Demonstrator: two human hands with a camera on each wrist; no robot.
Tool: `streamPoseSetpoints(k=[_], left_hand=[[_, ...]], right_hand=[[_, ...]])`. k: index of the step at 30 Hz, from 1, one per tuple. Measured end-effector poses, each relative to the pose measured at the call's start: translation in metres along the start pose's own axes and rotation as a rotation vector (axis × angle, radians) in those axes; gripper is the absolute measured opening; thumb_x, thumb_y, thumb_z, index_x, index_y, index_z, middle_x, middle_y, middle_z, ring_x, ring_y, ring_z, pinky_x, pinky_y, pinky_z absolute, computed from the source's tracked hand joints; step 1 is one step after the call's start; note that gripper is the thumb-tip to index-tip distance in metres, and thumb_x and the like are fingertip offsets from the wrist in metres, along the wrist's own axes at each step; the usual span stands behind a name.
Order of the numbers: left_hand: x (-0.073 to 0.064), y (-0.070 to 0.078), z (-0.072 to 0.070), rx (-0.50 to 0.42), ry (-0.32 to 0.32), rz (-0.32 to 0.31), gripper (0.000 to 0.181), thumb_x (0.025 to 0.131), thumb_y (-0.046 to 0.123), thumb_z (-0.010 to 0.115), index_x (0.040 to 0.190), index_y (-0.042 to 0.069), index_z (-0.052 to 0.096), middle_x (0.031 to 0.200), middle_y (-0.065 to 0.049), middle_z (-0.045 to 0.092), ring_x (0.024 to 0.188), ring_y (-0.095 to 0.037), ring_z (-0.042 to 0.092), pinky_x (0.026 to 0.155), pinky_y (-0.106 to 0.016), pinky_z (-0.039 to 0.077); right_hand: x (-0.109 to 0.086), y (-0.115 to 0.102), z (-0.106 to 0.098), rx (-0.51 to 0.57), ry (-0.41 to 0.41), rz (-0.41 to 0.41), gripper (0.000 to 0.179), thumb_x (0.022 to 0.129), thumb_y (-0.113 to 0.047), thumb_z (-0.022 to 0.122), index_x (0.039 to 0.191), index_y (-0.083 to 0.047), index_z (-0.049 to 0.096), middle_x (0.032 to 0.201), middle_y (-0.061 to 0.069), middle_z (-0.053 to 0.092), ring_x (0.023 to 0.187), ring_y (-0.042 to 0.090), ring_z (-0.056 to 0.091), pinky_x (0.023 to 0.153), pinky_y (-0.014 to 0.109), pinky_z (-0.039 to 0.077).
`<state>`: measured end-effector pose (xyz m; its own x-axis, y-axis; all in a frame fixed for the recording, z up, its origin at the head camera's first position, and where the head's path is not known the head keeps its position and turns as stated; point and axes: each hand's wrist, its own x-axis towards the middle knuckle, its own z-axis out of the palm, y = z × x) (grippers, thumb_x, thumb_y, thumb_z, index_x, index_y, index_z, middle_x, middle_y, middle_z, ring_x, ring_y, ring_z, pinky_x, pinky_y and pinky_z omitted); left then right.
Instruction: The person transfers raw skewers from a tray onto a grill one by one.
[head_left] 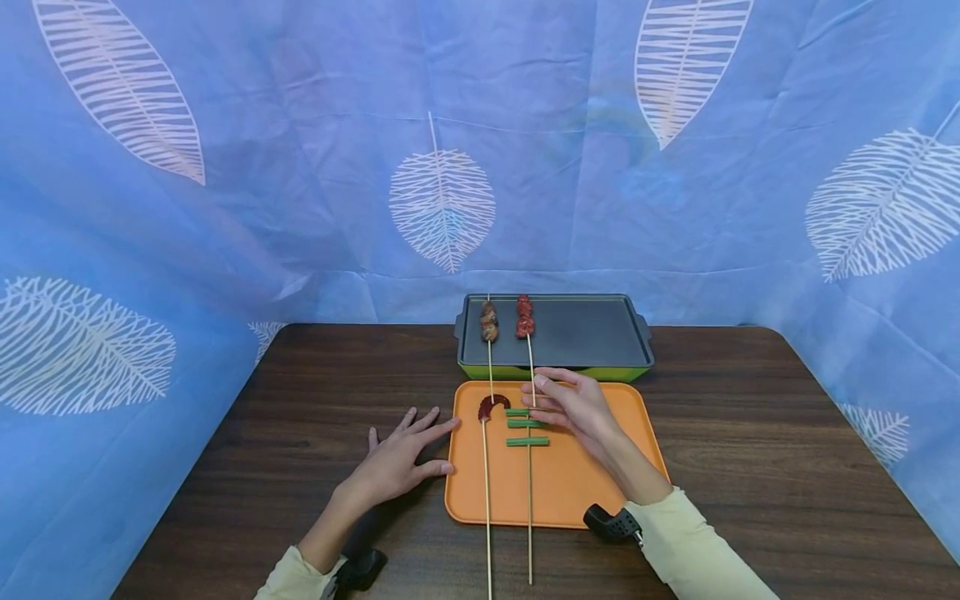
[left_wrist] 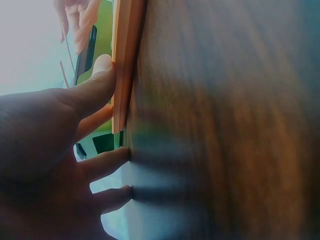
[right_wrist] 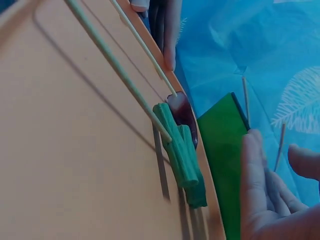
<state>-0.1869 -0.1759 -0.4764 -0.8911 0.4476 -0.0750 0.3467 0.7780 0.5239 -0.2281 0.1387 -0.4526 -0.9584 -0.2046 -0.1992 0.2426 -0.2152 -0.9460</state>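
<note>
My right hand [head_left: 581, 408] hovers over the tray, fingers loosely extended beside the bare stick of a red meat skewer [head_left: 525, 317]. In the right wrist view, a gap shows between its thumb [right_wrist: 305, 162] and fingers. The meat lies on the grill pan [head_left: 585, 333], its stick jutting out over the tray. Left of it, a brown meat skewer [head_left: 489, 323] lies the same way. My left hand [head_left: 397, 462] spreads over the table, fingertips and thumb at the left rim of the orange tray [head_left: 585, 475]; in the left wrist view, its thumb [left_wrist: 95, 85] touches the tray's side.
On the tray lie a skewer of several green stalk pieces [head_left: 527, 442] and one with a dark red curled piece [head_left: 483, 408]. Their sticks extend past its front edge. The grill's green base [head_left: 600, 373] stands behind the tray on the dark wooden table [head_left: 360, 375]. Blue cloth [head_left: 300, 167] hangs behind.
</note>
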Motion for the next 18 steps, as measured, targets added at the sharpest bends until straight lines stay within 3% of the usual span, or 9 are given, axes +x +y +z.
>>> streamPoseSetpoints(k=[3, 8, 18], left_hand=[[0.000, -0.001, 0.000, 0.000, -0.004, 0.005, 0.068, 0.095, 0.048, 0.068, 0.157, 0.032, 0.046, 0.166, -0.011, 0.031, 0.153, -0.047, 0.017, 0.095, -0.092, 0.002], [0.001, -0.001, -0.001, 0.004, -0.013, 0.001, 0.069, 0.095, 0.049, 0.068, 0.157, 0.034, 0.044, 0.166, -0.009, 0.031, 0.153, -0.046, 0.016, 0.096, -0.091, 0.002], [-0.001, -0.001, -0.001, -0.002, -0.011, 0.003, 0.068, 0.095, 0.048, 0.068, 0.158, 0.033, 0.044, 0.166, -0.010, 0.031, 0.153, -0.047, 0.016, 0.096, -0.091, 0.002]], right_hand=[[-0.010, -0.001, -0.003, -0.039, -0.002, -0.008, 0.052, 0.106, -0.020, 0.060, 0.150, 0.004, 0.045, 0.131, 0.025, 0.065, 0.106, 0.026, 0.073, 0.092, 0.044, 0.056], [-0.033, -0.002, -0.009, -0.103, -0.032, -0.002, 0.054, 0.106, -0.022, 0.061, 0.150, 0.005, 0.045, 0.126, 0.021, 0.068, 0.107, 0.029, 0.073, 0.089, 0.043, 0.058], [-0.091, 0.008, -0.018, -0.145, -0.265, 0.085, 0.061, 0.105, -0.022, 0.061, 0.151, 0.011, 0.037, 0.116, 0.021, 0.072, 0.101, 0.027, 0.074, 0.086, 0.043, 0.059]])
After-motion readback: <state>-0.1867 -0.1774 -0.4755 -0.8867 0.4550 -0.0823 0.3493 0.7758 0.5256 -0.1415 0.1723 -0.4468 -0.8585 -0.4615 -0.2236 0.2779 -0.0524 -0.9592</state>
